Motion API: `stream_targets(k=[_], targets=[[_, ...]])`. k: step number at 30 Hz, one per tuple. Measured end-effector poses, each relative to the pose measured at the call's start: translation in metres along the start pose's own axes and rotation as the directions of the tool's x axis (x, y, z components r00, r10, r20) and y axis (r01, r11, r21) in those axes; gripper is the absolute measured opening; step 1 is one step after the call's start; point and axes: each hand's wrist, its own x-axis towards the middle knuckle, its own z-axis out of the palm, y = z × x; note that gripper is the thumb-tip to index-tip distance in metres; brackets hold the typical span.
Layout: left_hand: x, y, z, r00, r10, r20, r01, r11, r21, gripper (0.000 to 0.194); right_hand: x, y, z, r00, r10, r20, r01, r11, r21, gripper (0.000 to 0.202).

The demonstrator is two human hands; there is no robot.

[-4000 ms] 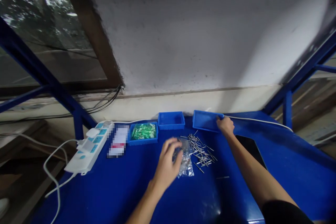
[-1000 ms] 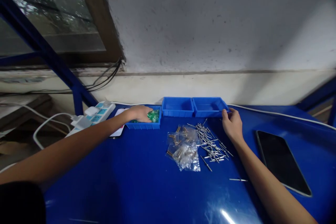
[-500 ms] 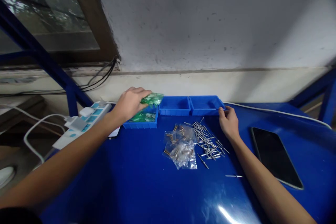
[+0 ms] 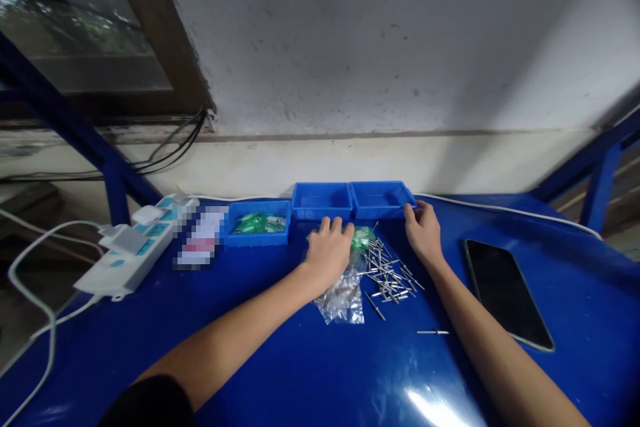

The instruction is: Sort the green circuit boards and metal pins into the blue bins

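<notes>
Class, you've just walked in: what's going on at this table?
A person's left hand is spread over clear plastic bags; whether it grips anything is hidden. Green plastic sits just to its right. The right hand is at the corner of the rightmost tray. Loose metal pins lie piled on the table, and the leftmost tray holds more green plastic.

Open tabletop [image 4: 310,363] centre-front (pin [image 4: 433,332] rightward)

Left hand [image 4: 327,253] and right hand [image 4: 424,235]: two in all. Bins [image 4: 323,213]: three. Phone [image 4: 507,293]: one. Power strip [image 4: 144,247]: one. Table [image 4: 260,367]: one. Window [image 4: 85,33]: one. Lone pin [image 4: 433,332] lying well apart: one. Piled pins [image 4: 390,277], clear bags [image 4: 345,300] and green bags [image 4: 363,238] overlap or are partly covered, so no exact figure can be certified for these.
</notes>
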Motion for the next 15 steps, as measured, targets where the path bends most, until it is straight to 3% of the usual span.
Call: stream_targets(k=[2,5,7,8,11,12,14,15], targets=[[0.003,-0.006,0.002,0.995,-0.034,0.095,0.044,0.994,-0.099,0.048,0.0,0.0,0.0,1.0,-0.002,0.004,0.002,1.0,0.004,0.052],[0.002,-0.017,-0.004,0.97,-0.037,0.241,0.097,0.966,-0.241,0.075,0.0,-0.001,0.0,1.0,-0.002,0.009,0.002,1.0,0.011,0.053],[-0.004,-0.026,-0.014,0.969,-0.005,0.248,0.088,0.941,-0.326,0.086,0.0,-0.001,-0.001,1.0,-0.005,0.013,0.005,1.0,0.014,0.053],[-0.008,-0.033,-0.021,0.975,0.017,0.22,0.069,0.925,-0.373,0.083,0.0,-0.001,-0.001,1.0,-0.007,0.014,0.007,1.0,0.016,0.053],[-0.019,-0.071,-0.044,0.994,0.013,0.109,0.042,0.874,-0.484,0.047,0.0,0.0,-0.001,1.0,-0.015,0.015,0.014,1.0,0.016,0.05],[-0.02,-0.088,-0.05,0.992,-0.08,0.097,0.115,0.893,-0.435,0.043,0.0,0.0,-0.001,1.0,-0.017,0.014,0.017,1.0,0.015,0.049],[-0.016,-0.124,-0.058,0.95,-0.297,0.1,0.312,0.926,-0.211,0.046,0.0,-0.001,-0.001,1.0,-0.019,0.012,0.019,1.0,0.012,0.048],[-0.013,-0.139,-0.059,0.922,-0.353,0.161,0.371,0.924,-0.098,0.051,-0.001,-0.001,-0.001,1.0,-0.018,0.01,0.017,1.0,0.01,0.048]])
